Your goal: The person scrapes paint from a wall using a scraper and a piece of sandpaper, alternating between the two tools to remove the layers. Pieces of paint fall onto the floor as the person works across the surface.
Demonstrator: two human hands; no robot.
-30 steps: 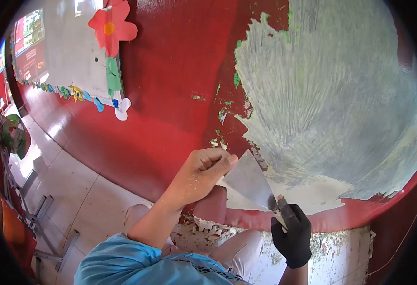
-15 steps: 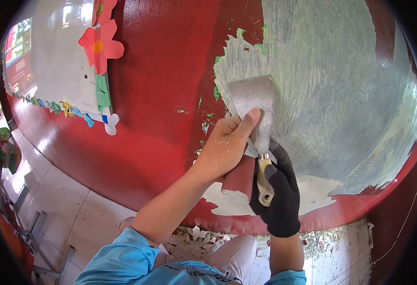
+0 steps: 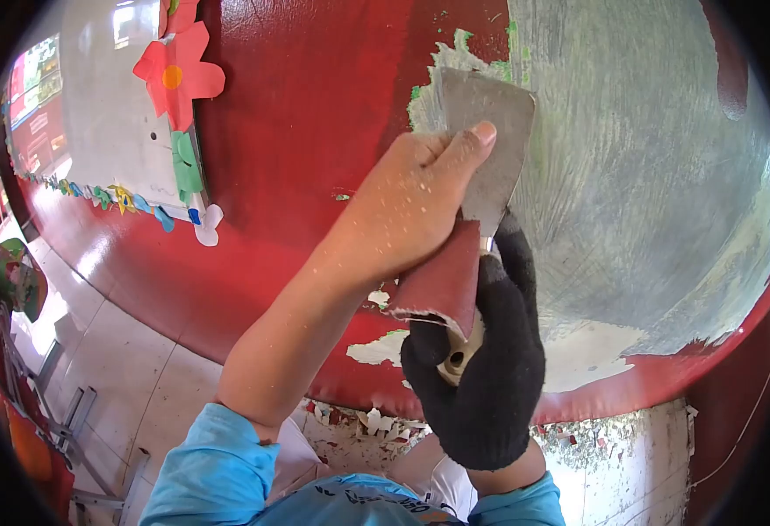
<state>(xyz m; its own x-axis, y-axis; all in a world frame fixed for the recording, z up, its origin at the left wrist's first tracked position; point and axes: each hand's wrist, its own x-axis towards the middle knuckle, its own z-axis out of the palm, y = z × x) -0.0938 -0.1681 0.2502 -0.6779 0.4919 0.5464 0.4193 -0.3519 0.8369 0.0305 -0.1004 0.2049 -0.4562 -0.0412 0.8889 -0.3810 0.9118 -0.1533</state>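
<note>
A paint scraper [image 3: 497, 162] with a wide metal blade and a cream handle is in front of the wall. My bare left hand [image 3: 416, 202] is closed on its blade, thumb flat on the face and fingers behind. From under that palm hangs a curled dark red sheet [image 3: 442, 280] with a ragged pale edge; I cannot tell whether it is sandpaper or peeled paint. My right hand [image 3: 490, 368], in a black glove, wraps the handle, which the sheet partly covers. Behind the blade, the wall shows a scraped grey-green patch [image 3: 622, 175] beside red paint [image 3: 306, 114].
A whiteboard [image 3: 104, 114] with paper flowers [image 3: 179, 74] hangs at the left. Paint flakes [image 3: 381, 425] litter the tiled floor [image 3: 131, 351] along the wall's foot. Metal legs [image 3: 78, 412] stand at the lower left, and a thin cord [image 3: 749, 430] runs down the right.
Both hands have moved up with the scraper, its blade now higher on the wall and turned. The curled sheet has swung across the handle. The left thumb still presses the blade.
</note>
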